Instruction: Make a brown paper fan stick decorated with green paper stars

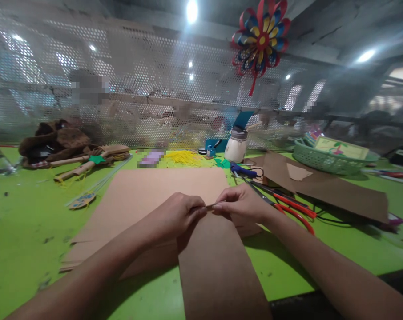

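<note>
A long strip of brown paper (218,262) hangs toward me over the table's near edge. Its far edge is pinched between the thumb and fingers of my left hand (183,212). Close beside it, my right hand (239,202) pinches the same edge, which looks narrowly folded or rolled between the two hands. Beneath my hands lies a stack of brown paper sheets (138,191) on the green table. Scissors with orange handles (296,213) rest just right of my right hand, their blades partly hidden.
A blue-handled tool (246,170) with a dark cord and a white jar (235,146) stand beyond my right hand. Yellow paper strips (183,158) are at the back. On the right are dark brown paper (338,191) and a green basket (331,160); rolled paper sticks (78,171) lie left. A perforated screen rises behind.
</note>
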The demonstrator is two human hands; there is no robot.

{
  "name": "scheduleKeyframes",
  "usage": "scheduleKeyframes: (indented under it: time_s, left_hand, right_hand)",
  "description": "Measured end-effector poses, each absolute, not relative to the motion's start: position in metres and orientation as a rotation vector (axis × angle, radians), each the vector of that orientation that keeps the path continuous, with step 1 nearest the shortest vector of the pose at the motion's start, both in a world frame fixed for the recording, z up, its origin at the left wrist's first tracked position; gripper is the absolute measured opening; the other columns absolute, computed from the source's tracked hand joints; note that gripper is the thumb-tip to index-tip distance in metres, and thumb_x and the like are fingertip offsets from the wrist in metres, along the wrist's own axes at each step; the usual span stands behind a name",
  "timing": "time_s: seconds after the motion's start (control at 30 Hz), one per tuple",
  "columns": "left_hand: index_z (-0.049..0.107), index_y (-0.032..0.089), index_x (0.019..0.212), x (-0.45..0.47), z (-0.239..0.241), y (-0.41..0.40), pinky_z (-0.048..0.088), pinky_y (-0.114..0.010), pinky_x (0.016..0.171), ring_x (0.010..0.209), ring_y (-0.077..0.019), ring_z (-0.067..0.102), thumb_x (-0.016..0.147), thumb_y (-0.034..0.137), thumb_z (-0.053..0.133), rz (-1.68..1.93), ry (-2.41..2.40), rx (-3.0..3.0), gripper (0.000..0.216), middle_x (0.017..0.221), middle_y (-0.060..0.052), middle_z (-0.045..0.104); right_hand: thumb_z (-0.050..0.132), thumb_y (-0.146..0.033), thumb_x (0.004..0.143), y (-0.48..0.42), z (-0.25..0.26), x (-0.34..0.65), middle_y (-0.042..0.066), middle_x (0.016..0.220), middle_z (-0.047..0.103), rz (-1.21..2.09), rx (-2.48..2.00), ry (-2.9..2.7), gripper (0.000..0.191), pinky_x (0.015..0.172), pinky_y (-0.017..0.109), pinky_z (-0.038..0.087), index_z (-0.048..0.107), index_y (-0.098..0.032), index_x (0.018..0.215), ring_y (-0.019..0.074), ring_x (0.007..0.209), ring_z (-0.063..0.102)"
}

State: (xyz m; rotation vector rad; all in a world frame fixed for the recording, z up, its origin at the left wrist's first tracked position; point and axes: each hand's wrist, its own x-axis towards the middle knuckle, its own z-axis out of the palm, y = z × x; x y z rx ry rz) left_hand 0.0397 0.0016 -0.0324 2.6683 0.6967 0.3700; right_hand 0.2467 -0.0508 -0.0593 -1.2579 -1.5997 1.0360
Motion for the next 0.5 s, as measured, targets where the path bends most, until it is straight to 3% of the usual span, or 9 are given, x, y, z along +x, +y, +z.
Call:
scheduleKeyframes:
  time_s: [0.3, 0.5]
  left_hand:
    - [0.066, 0.016, 0.078, 0.039, -0.029, -0.002, 0.030, -0.019, 0.053, 0.053, -0.0086, 0.047, 0.090, 0.032, 0.044, 0.378, 0.678, 2.680, 0.029, 0.060, 0.001, 0.061]
    - [0.066, 0.016, 0.080, 0.038, -0.027, -0.001, 0.029, -0.020, 0.052, 0.054, -0.0096, 0.048, 0.089, 0.032, 0.044, 0.360, 0.724, 2.708, 0.028, 0.063, 0.000, 0.063]
  right_hand:
    - [0.076, -0.038, 0.066, -0.055, -0.053, 0.248, 0.004, 0.055, 0.065, 1.062, -1.200, -1.582, 0.028, 0.048, 0.022, 0.044, 0.071, -0.011, 0.066, 0.0105, 0.048, 0.057]
    - [0.067, -0.043, 0.075, -0.056, -0.044, 0.254, 0.002, 0.051, 0.061, 0.945, -1.281, -1.735, 0.034, 0.047, 0.022, 0.042, 0.070, -0.011, 0.065, 0.0102, 0.046, 0.054]
